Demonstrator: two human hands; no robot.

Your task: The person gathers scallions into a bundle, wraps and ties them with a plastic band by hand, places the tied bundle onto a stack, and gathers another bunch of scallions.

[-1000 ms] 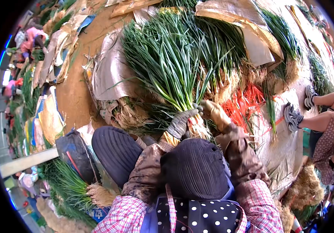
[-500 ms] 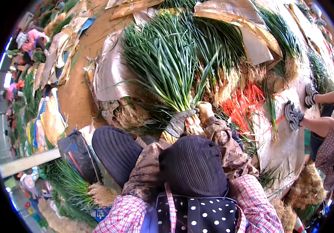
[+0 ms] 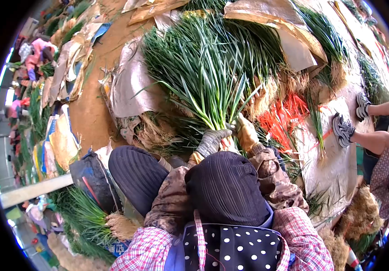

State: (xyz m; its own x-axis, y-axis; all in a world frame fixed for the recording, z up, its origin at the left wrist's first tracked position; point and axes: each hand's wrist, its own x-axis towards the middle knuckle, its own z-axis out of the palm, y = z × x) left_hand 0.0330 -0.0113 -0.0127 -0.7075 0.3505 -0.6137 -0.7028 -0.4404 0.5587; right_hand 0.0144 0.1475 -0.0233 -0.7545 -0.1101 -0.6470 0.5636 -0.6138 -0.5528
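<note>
A large bunch of green onions (image 3: 214,101) fans out ahead of me, leaves pointing away and pale stems toward my lap. My left hand (image 3: 212,141), in a grey glove with a yellowish cuff, is wrapped round the stems low on the bunch. On the bunch's right side is my right hand (image 3: 247,134), in a tan glove, its fingers closed at a few stalks on the edge. Its fingertips are partly hidden among the leaves. The bunch's lower ends are partly covered by my dark striped knee (image 3: 228,189).
More green onions with roots (image 3: 264,97) lie behind, partly under a paper sack (image 3: 294,45). Red plastic strips (image 3: 282,119) lie to the right. Another person's shoes (image 3: 342,130) rest on the pale sheet. A rooted bunch (image 3: 120,226) lies at lower left beside a dark bucket (image 3: 95,180).
My right hand has shifted slightly right and away from my left hand, its fingers now farther up the stalks. The left hand keeps its grip slightly lower.
</note>
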